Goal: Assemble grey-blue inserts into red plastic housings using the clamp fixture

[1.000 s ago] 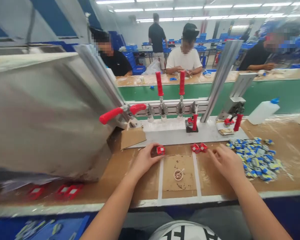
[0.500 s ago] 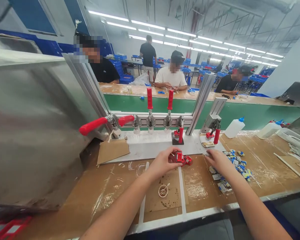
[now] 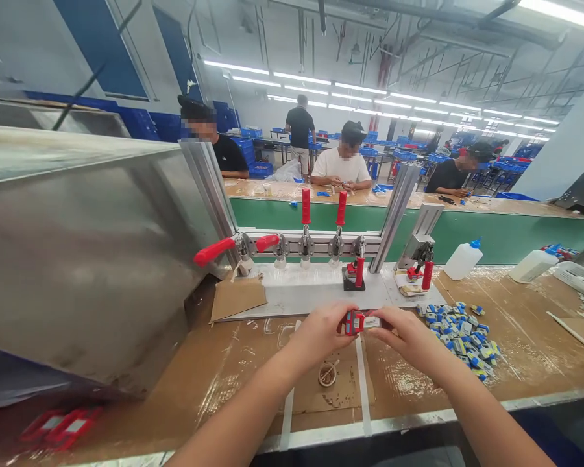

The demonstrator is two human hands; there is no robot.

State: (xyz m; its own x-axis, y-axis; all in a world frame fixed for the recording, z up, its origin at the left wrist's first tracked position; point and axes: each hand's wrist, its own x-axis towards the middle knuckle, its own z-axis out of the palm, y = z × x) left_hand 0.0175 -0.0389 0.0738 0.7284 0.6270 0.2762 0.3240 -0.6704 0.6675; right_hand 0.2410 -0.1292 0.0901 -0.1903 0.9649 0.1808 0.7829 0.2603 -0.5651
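Observation:
My left hand (image 3: 327,329) is closed around a small red plastic part (image 3: 353,323), held above the bench in front of the clamp fixture. Between the fingers of my right hand (image 3: 405,332) is a small whitish block (image 3: 372,322). Its near end meets or almost meets the red part; whether it sits inside cannot be made out. To the right of my right hand lies a heap of small blue, white and yellow blocks (image 3: 467,337). Below both hands a small round cup (image 3: 328,374) with a thin stick in it stands on a cardboard sheet (image 3: 316,397).
A metal frame carries several red-handled toggle clamps (image 3: 305,206); one presses on a black block (image 3: 354,284). Another clamp (image 3: 427,275) stands to the right. White bottles (image 3: 463,261) with blue caps are beyond the heap. A metal box (image 3: 78,259) borders the left. People sit across the green-sided bench (image 3: 282,217).
My right hand has come left from beside the heap and now holds a whitish block at the red part in my left hand. The camera view has shifted.

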